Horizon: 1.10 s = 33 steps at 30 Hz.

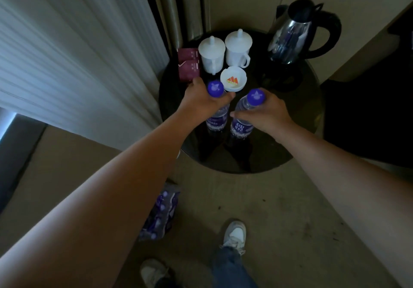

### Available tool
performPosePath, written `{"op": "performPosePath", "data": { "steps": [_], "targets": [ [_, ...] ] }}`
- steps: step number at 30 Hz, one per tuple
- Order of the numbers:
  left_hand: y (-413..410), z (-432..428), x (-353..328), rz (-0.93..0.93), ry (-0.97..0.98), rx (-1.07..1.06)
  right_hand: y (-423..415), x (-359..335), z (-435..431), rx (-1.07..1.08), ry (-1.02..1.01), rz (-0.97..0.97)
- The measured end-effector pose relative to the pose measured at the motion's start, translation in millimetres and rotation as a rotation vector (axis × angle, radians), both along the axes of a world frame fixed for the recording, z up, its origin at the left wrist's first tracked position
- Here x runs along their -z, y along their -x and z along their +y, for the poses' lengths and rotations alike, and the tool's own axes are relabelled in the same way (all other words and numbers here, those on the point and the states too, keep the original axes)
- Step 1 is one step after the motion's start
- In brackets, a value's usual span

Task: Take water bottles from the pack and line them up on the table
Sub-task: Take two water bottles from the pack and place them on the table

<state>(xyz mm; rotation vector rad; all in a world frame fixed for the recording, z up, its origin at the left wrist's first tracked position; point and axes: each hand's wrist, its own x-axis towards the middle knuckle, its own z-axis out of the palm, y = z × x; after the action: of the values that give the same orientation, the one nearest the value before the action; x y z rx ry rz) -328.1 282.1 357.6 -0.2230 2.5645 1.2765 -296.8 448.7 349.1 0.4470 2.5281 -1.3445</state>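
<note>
Nearest, two white shoes (234,235) are seen on the tan floor (279,209), and one leg in blue jeans (230,267) is seen above the right shoe. Just to the left, one pack (162,211) of bottles in clear wrap is seen lying on the floor, partly hidden by the left arm; its purple caps show, but they cannot be counted. Farther on, one round black table (257,162) is seen, and its near edge is bare and shiny. Two water bottles are held upright on the table, side by side and close but not touching. The left bottle (218,117) is gripped below its purple cap by the left hand (201,102), with the fingers curled around it. The right bottle (242,124) is gripped the same way by the right hand (268,113). Just behind the bottles, one small white dish (233,78) with an orange mark is seen. Behind it, two white cups with lids (223,51) stand next to each other. Two dark red packets (188,66) lie at the table's left edge, beside the cups. At the far right, one shiny kettle (295,32) with a black handle is seen. Open room is left on the right side of the table. The left side is crowded by a pale curtain (78,53).
</note>
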Motion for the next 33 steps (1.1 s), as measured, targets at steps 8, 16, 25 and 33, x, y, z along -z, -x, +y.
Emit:
{"op": "performPosePath", "data": {
  "steps": [8, 16, 25, 33],
  "targets": [
    [9.6, -24.9, -14.0, -0.301, -0.242, 0.354, 5.2, -1.2, 5.4, -0.054, 0.15, -0.057],
    [2.8, -3.9, -2.9, -0.015, 0.034, 0.21, 4.1, 4.3, 3.7, -0.033, 0.274, -0.05],
    [5.1, 1.1, -13.9, -0.294, -0.016, 0.321, -7.2, 7.9, -1.4, 0.024, 0.258, 0.148],
    [-0.2, 3.6, -11.0, -0.096, 0.042, 0.328, -4.8, 12.6, -0.1, 0.02, 0.257, 0.174]
  ]
}}
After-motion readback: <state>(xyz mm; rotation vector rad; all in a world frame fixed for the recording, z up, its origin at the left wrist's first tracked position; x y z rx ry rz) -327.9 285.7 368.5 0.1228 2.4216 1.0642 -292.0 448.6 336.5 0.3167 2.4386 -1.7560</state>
